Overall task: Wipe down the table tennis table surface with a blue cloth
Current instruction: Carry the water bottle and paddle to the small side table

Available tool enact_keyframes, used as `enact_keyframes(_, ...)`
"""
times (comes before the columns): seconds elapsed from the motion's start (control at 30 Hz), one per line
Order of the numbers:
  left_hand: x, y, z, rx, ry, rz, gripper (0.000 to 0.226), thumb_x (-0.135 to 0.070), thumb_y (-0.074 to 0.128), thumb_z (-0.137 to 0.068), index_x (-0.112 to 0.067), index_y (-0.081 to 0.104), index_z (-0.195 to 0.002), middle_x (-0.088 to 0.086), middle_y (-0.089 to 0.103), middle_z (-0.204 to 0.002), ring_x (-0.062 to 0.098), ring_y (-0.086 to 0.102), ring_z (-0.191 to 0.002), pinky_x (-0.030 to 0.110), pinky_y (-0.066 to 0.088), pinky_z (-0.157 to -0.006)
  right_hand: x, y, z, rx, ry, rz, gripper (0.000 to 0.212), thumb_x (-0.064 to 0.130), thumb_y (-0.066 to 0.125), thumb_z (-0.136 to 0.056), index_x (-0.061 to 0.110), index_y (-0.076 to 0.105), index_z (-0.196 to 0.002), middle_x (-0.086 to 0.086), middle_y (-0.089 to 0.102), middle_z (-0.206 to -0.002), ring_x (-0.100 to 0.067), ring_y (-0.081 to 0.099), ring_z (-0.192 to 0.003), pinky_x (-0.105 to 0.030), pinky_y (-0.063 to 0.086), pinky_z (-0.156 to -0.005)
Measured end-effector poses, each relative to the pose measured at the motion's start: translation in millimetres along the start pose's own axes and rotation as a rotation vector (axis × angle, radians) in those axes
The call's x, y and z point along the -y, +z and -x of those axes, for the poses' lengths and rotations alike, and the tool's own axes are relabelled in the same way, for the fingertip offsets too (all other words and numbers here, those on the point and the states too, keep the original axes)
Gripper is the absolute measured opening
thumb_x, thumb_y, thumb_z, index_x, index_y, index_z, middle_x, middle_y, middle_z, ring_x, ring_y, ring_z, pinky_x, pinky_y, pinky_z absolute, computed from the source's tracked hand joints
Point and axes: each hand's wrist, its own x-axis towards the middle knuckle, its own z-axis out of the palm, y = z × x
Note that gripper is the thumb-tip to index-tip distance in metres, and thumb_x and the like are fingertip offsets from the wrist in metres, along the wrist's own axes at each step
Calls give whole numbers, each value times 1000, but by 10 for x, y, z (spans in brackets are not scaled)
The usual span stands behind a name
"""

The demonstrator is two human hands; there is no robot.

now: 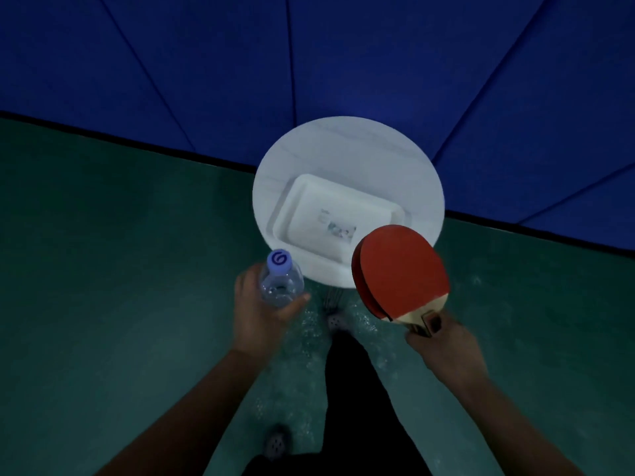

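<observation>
My left hand [261, 310] grips a clear plastic water bottle [281, 281] with a pale blue cap, held upright just left of a small round white table [347, 149]. My right hand [436, 338] holds the handles of two stacked red table tennis paddles [400, 269], whose blades overlap the round table's near right rim. No blue cloth and no table tennis table are in view.
A white rectangular tray [330, 207] with a small printed item inside lies on the round table. Blue padded wall panels [309, 63] rise behind it. The floor [103, 269] is green. My dark trouser leg [354, 389] and my shoes show below.
</observation>
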Motion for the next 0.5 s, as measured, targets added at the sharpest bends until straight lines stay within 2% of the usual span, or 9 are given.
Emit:
enact_keyframes(0.03, -60, 152, -253, -7, 12, -36, 64, -47, 91, -61, -29, 62, -115, 6, 66, -110, 33, 64, -104, 54, 56, -83, 97, -93, -281, 10, -2, 13, 30, 39, 75, -76, 24, 51, -84, -1, 64, -75, -24, 64, -68, -34, 50, -58)
enact_keyframes(0.07, -121, 298, -493, -13, 5, -47, 64, -48, 91, -63, -22, 64, -114, 7, 67, -107, 34, 65, -101, 55, 56, -80, 197, -182, -551, 17, -9, 24, 29, 40, 75, -76, 23, 52, -85, -1, 64, -76, -24, 64, -69, -35, 52, -59)
enact_keyframes(0.13, -271, 602, -939, -1, -18, -14, 52, -33, 93, -67, -16, 67, -109, 6, 71, -102, 26, 69, -96, 42, 59, -78, 414, -337, -1072, 25, -31, 43, 29, 39, 75, -76, 22, 54, -87, 2, 63, -77, -24, 63, -72, -37, 54, -63)
enact_keyframes(0.2, -409, 918, -1381, -1, -21, 11, 51, -18, 93, -66, -22, 67, -109, -2, 72, -104, 16, 69, -98, 25, 55, -79, 632, -461, -1617, 24, -58, 54, 28, 36, 75, -78, 21, 54, -90, 8, 57, -76, -24, 60, -75, -33, 48, -64)
enact_keyframes(0.3, -497, 1340, -2053, -22, 16, -6, 70, -29, 96, -61, -28, 61, -122, -9, 67, -115, 6, 64, -105, 19, 53, -84, 916, -534, -2400, 28, -90, 63, 29, 34, 75, -79, 20, 54, -94, 11, 54, -75, -23, 56, -77, -30, 41, -64)
enact_keyframes(0.37, -521, 1581, -2514, -27, 63, -22, 62, -22, 96, -62, -38, 61, -111, -20, 68, -104, -3, 64, -97, 10, 50, -77, 1082, -519, -2889, 24, -108, 50, 29, 35, 74, -79, 19, 56, -94, 8, 58, -77, -20, 58, -75, -30, 43, -63)
enact_keyframes(0.43, -542, 1787, -2957, -16, 125, -76, 56, -13, 94, -64, -41, 58, -97, -30, 67, -92, -7, 64, -89, 7, 49, -72, 1237, -484, -3332, 17, -130, 45, 29, 35, 75, -79, 19, 55, -92, 6, 58, -78, -20, 58, -74, -30, 44, -64)
enact_keyframes(0.5, -504, 1956, -3352, -4, 152, -118, 54, -17, 94, -64, -40, 58, -97, -26, 67, -93, -4, 64, -90, 10, 51, -74, 1363, -426, -3734, 8, -153, 55, 30, 34, 76, -79, 19, 53, -90, 5, 56, -77, -22, 57, -75, -30, 43, -66)
